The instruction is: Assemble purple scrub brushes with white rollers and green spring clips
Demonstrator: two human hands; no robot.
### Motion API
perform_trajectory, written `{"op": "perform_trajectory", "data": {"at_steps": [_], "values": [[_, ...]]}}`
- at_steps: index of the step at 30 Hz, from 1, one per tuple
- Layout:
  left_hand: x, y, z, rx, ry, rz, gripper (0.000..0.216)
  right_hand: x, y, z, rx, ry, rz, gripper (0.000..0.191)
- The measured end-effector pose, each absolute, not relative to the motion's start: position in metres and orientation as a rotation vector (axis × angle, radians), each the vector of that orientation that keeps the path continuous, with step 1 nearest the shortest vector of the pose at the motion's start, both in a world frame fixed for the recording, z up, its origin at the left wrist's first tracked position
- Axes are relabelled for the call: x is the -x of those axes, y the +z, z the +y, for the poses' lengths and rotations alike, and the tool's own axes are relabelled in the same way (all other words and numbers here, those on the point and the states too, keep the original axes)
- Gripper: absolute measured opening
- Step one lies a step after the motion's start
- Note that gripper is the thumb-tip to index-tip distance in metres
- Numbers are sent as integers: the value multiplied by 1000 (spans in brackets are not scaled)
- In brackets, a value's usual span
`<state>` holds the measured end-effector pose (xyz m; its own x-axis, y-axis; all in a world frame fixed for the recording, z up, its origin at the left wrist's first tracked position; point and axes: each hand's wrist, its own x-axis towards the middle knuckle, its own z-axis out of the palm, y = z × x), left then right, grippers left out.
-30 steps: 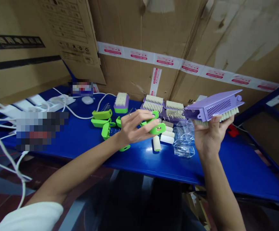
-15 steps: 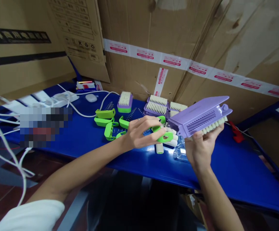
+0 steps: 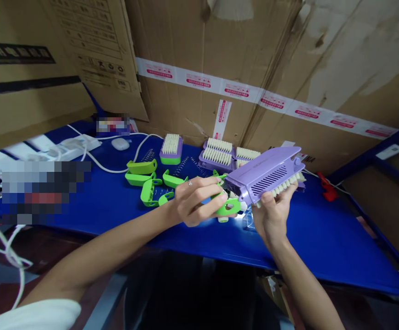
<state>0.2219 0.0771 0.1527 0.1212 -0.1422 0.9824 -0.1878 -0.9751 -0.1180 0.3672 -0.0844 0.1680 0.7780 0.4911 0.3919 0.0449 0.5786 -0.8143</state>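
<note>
My left hand (image 3: pixel 199 201) grips a bright green plastic clip piece (image 3: pixel 229 207) with a hole in its end. In my right hand (image 3: pixel 275 211) is a purple brush (image 3: pixel 266 176) with slots along its side and cream bristles facing down; a flap on top stands tilted open. The green piece is held right at the brush's left end; whether they touch I cannot tell. White cylinders (image 3: pixel 223 219) and a clear plastic piece (image 3: pixel 249 219) lie partly hidden below the hands.
Left of my hand lie several green clip pieces (image 3: pixel 141 179) and metal springs (image 3: pixel 181 167). Behind stand a purple-and-green brush (image 3: pixel 171 149) and purple brush parts (image 3: pixel 217 152), bristles up. A white mouse (image 3: pixel 120 144), a power strip (image 3: pixel 82 141) and a red object (image 3: pixel 327 188) sit farther out.
My right hand has brought the purple brush left and slightly down, closer to the green piece. My left hand keeps its hold. The whole view has shifted a little.
</note>
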Motion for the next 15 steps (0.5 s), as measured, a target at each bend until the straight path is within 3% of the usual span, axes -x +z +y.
{"op": "perform_trajectory", "data": {"at_steps": [3,8,10,15], "values": [[-230,162,82,-2235,2356,-671,33,-365,171,-85,943,338,-645,107],[-232,163,87,-2179,2229,-538,31,-372,182,-86,942,328,-638,95],[-231,161,89,-2187,2190,-486,29,-384,185,-88,963,195,-679,93],[-232,156,103,-2116,2129,-264,44,-433,187,-101,1058,-375,-955,113]]}}
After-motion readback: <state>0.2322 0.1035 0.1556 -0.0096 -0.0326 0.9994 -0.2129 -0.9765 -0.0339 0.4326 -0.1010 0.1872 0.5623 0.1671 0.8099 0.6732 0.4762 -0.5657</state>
